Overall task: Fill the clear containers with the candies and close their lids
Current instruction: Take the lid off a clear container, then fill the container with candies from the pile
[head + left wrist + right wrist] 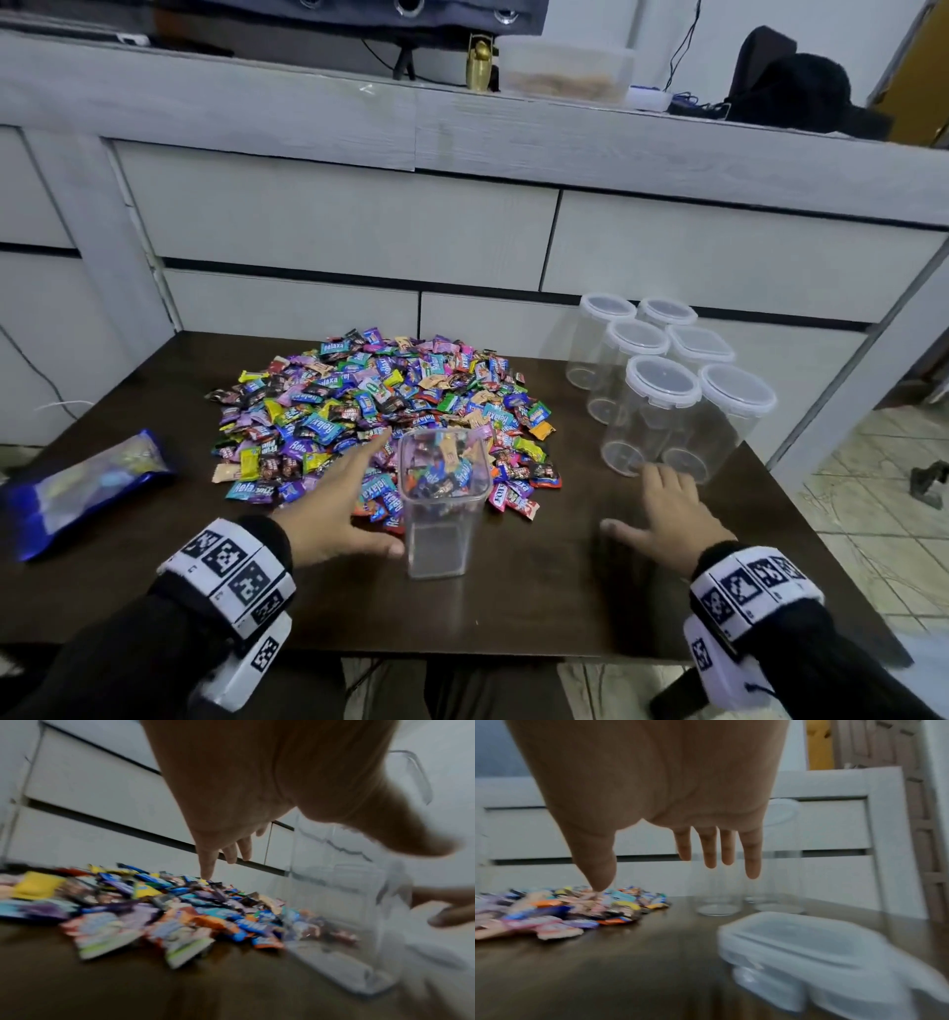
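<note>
A large pile of wrapped candies (380,411) covers the middle of the dark table (513,606). In front of it stands an open square clear container (442,506) with no lid; its bottom looks bare, and candies show through its walls. My left hand (341,491) is open just left of it, fingers stretched over the pile (154,908), thumb by the container's base (359,923). My right hand (662,509) is open, palm down, low over the table to the right. Beneath it in the right wrist view lies a clear square lid (805,943). Neither hand holds anything.
Several empty clear containers with lids on (662,390) stand in a group at the table's right back, just beyond my right hand. A blue candy bag (82,488) lies at the left edge. A white cabinet with drawers (359,231) rises behind the table.
</note>
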A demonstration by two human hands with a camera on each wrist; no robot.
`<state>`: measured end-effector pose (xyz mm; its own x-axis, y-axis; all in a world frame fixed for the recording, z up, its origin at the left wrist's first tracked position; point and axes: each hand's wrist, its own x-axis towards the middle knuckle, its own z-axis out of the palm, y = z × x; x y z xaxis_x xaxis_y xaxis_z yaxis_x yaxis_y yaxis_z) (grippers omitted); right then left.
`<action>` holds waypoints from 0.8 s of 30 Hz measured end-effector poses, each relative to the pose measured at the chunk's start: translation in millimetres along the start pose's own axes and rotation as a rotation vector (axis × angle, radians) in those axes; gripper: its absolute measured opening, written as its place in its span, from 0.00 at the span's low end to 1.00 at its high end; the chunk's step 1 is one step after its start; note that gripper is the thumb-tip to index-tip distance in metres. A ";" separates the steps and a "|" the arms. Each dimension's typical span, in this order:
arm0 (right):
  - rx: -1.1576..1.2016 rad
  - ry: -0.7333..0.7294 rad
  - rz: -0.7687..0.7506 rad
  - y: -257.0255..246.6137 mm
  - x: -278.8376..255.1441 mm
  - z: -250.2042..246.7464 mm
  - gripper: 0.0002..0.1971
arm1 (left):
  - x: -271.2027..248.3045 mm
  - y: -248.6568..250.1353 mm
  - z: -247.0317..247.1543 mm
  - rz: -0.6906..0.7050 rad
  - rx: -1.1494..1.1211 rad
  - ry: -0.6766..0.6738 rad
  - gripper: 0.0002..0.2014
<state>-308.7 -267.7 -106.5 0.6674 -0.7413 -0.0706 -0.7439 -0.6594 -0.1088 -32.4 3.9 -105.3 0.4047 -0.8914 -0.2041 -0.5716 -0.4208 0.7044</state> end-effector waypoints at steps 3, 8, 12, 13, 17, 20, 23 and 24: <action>0.135 -0.077 -0.036 -44.1 16.0 6.2 0.51 | -4.0 -19.6 -3.6 -0.110 0.228 0.210 0.49; 0.150 -0.198 0.011 -100.1 45.7 24.0 0.60 | 19.6 -43.0 -10.5 -0.459 0.511 0.168 0.56; 0.083 -0.279 0.002 -123.8 65.7 28.4 0.60 | 38.8 -47.2 -2.4 -0.589 0.531 0.018 0.63; 0.075 -0.290 -0.019 -127.9 69.6 29.3 0.58 | 42.2 -47.6 1.5 -0.589 0.541 0.012 0.64; 0.014 -0.325 -0.140 -142.7 77.8 31.4 0.50 | 49.1 -47.0 20.3 -0.550 0.608 0.010 0.60; -0.004 -0.298 -0.238 -150.0 81.1 31.0 0.39 | 56.0 -49.0 28.3 -0.525 0.641 0.046 0.56; 0.042 -0.275 -0.304 -152.4 84.4 29.4 0.33 | 60.7 -51.4 28.7 -0.474 0.671 0.080 0.52; 0.061 -0.273 -0.312 -152.7 85.4 29.1 0.33 | 61.4 -52.0 28.6 -0.448 0.690 0.092 0.50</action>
<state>-137.1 -226.6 -124.8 0.8509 -0.4415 -0.2847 -0.5069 -0.8323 -0.2242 1.8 -33.8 -173.9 0.7383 -0.6097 -0.2886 -0.6395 -0.7687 -0.0122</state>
